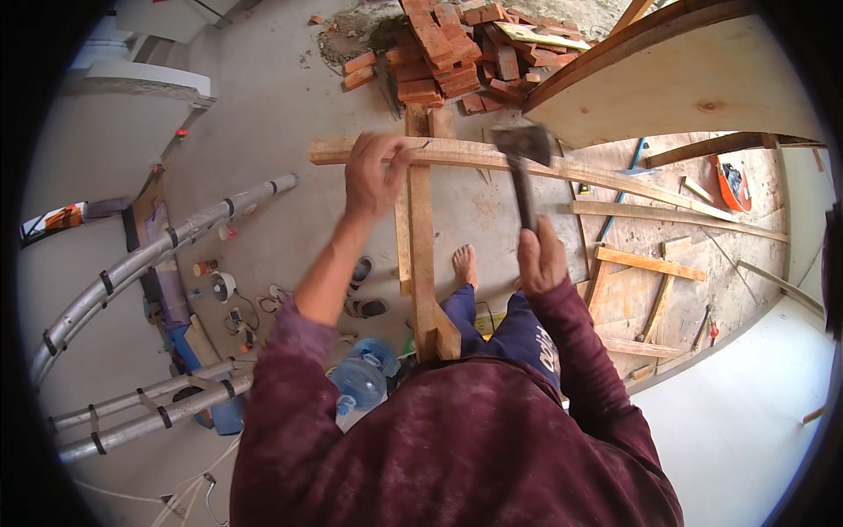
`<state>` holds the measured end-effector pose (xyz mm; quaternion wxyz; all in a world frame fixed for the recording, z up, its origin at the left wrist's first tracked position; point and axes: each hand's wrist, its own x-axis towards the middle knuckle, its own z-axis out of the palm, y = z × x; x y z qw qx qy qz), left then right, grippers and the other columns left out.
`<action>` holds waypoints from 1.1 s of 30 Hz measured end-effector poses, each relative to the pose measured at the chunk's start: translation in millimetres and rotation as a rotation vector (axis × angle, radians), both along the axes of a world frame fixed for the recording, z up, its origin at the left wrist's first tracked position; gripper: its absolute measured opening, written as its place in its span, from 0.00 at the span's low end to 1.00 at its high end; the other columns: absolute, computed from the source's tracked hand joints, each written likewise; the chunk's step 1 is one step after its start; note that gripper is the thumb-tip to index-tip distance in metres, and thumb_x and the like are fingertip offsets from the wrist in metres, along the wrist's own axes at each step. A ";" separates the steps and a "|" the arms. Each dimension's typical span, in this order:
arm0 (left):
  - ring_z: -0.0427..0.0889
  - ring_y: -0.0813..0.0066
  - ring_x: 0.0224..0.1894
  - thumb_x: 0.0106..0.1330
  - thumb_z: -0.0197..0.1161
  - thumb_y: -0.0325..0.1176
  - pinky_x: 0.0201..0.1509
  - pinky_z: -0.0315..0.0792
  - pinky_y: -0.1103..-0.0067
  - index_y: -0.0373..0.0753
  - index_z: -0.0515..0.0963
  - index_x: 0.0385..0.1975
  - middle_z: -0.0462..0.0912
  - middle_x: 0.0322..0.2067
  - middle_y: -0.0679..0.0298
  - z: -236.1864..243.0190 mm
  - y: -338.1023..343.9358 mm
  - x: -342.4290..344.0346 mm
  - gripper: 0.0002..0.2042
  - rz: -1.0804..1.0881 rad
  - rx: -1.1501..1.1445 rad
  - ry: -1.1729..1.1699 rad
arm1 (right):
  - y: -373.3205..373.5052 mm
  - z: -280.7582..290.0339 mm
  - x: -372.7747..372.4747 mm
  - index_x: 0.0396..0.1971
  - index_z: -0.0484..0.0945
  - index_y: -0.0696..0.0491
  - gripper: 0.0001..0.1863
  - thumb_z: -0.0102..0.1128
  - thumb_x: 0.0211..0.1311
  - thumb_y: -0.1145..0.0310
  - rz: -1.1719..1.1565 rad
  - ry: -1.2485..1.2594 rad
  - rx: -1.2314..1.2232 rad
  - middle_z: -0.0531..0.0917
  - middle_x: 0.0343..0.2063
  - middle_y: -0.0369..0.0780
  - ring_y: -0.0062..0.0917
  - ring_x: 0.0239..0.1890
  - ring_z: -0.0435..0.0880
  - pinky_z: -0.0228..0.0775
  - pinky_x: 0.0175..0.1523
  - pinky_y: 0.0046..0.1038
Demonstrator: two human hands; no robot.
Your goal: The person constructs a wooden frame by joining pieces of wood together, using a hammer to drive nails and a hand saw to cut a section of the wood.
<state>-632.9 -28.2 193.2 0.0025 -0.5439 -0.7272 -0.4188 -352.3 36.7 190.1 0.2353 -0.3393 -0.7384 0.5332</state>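
Note:
A long wooden beam (474, 153) runs crosswise in front of me, over an upright-looking timber (422, 237) that comes toward my body. Near the beam's left end, my left hand (373, 176) is closed over it, fingers bent across the top. Just right of these fingers is a small thin dark thing at the beam, too small to make out. My right hand (543, 256) is wrapped round the handle of a hammer (525, 195). Its dark, slightly blurred head is raised and overlaps the beam in view; whether they touch I cannot tell.
Red bricks (439, 53) lie heaped at the far side. Wooden planks and a small frame (650, 262) lie on the right, near an orange hard-hat-like shell (733, 184). A metal ladder (167, 241) stands left. A water jug (364, 369) and sandals (364, 307) lie near my feet.

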 end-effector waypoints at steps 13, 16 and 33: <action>0.68 0.68 0.56 0.53 0.63 0.62 0.59 0.62 0.70 0.31 0.68 0.56 0.70 0.55 0.57 -87.6 3.2 1.5 0.41 0.497 -0.076 -1.412 | -4.7 21.7 -3.2 0.38 0.68 0.58 0.15 0.44 0.71 0.58 0.079 -0.030 0.009 0.70 0.13 0.38 0.23 0.15 0.71 0.63 0.22 0.27; 0.70 0.69 0.53 0.52 0.64 0.58 0.58 0.64 0.71 0.33 0.70 0.54 0.72 0.52 0.58 -77.2 7.5 2.8 0.37 0.520 -0.042 -1.420 | -1.9 20.6 -13.8 0.39 0.68 0.57 0.14 0.45 0.70 0.59 0.088 -0.067 -0.002 0.72 0.14 0.42 0.32 0.16 0.73 0.62 0.24 0.32; 0.73 0.71 0.47 0.49 0.68 0.52 0.53 0.66 0.74 0.35 0.74 0.48 0.76 0.44 0.61 -83.2 9.4 8.8 0.32 0.497 0.043 -1.448 | 10.8 -18.9 -45.7 0.37 0.66 0.54 0.13 0.50 0.68 0.59 0.154 -0.184 0.158 0.74 0.14 0.52 0.54 0.20 0.75 0.63 0.24 0.47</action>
